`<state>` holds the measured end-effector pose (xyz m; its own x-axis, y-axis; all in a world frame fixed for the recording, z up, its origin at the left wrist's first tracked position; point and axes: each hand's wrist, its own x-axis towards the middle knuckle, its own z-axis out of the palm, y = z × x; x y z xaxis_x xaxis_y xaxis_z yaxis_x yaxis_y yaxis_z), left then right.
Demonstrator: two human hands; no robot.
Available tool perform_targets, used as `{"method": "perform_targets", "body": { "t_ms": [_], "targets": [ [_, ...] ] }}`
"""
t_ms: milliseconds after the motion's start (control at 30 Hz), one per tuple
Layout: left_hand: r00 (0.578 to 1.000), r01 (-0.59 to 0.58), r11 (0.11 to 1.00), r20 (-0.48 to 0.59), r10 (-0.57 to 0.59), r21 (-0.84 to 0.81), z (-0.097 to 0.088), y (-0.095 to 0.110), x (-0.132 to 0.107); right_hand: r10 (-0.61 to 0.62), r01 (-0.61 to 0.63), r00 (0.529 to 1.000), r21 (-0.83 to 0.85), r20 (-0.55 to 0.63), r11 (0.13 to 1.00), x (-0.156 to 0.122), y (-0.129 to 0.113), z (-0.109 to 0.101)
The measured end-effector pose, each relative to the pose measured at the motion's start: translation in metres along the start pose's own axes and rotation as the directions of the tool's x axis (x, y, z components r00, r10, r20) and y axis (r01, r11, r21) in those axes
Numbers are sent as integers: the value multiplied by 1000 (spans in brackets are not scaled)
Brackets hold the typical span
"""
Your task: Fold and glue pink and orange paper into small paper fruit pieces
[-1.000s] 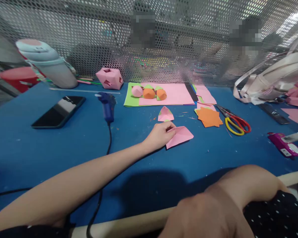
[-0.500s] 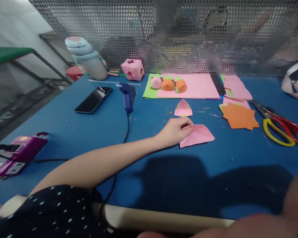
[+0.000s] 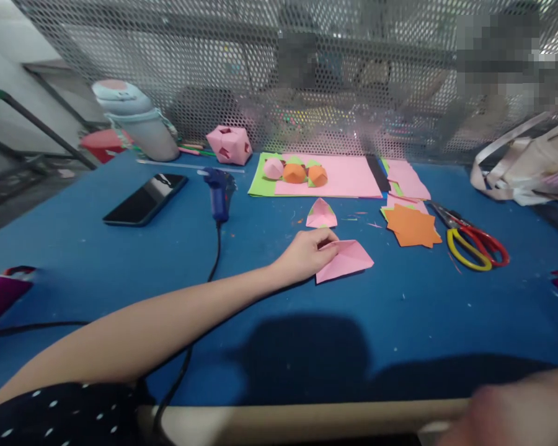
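Observation:
My left hand (image 3: 308, 254) is closed on the left corner of a creased piece of pink paper (image 3: 348, 260), thumb on top, against the blue table. Just beyond it stands a small folded pink paper piece (image 3: 322, 214) with green edges. My right hand (image 3: 521, 412) is a blur at the lower right corner, low by the table's front edge; its fingers are smeared by motion. Orange paper sheets (image 3: 413, 225) lie to the right of the pink paper, with scissors (image 3: 469, 238) with yellow and red handles beside them.
A blue glue gun (image 3: 218, 197) stands left of centre, its cord running under my left arm. Further left are a phone (image 3: 146, 199) and a bottle (image 3: 139, 124). At the back are a pink paper ball (image 3: 230, 145), coloured sheets (image 3: 348, 176) and a bag (image 3: 530, 161).
The view has shifted to the right, so things on the table appear further left. My right hand has moved further right in the picture. My left hand keeps its hold on the pink paper.

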<state>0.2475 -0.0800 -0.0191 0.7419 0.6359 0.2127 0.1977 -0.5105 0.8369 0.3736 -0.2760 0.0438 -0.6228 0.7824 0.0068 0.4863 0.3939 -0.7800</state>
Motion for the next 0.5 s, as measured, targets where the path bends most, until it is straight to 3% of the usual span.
{"method": "perform_targets", "body": {
  "t_ms": [33, 100, 200, 233, 267, 300, 333, 400, 500],
  "targets": [
    [1000, 9, 1000, 0, -9, -11, 0, 0, 0, 8, -8, 1000, -15, -11, 1000, 0, 3, -7],
    [1000, 24, 998, -10, -24, -52, 1, -1, 2, -89, 52, 984, -225, -158, 973, 3, 15, -19],
    [994, 53, 991, -88, -64, -121, 2, -4, 6, -148, 5, 928, -386, -342, 923, 18, 44, -38],
    [991, 59, 988, -108, -75, -144, 2, -5, 7, -165, -81, 851, -435, -499, 897, 25, 56, -45],
    [989, 61, 986, -124, -81, -156, 1, -6, 8, -168, -178, 744, -434, -646, 883, 33, 67, -53],
    [988, 61, 985, -132, -83, -162, 1, -7, 9, -124, -236, 681, -376, -722, 896, 42, 77, -60],
    [987, 62, 985, -138, -85, -164, 1, -7, 9, -37, -269, 664, -284, -747, 920, 50, 85, -67],
    [984, 78, 981, -143, -104, -177, 1, -7, 10, 83, -255, 690, -134, -719, 958, 65, 98, -75],
    [981, 125, 973, -125, -151, -194, 0, -6, 10, 108, -202, 754, -73, -648, 977, 82, 106, -77]
  ]
}}
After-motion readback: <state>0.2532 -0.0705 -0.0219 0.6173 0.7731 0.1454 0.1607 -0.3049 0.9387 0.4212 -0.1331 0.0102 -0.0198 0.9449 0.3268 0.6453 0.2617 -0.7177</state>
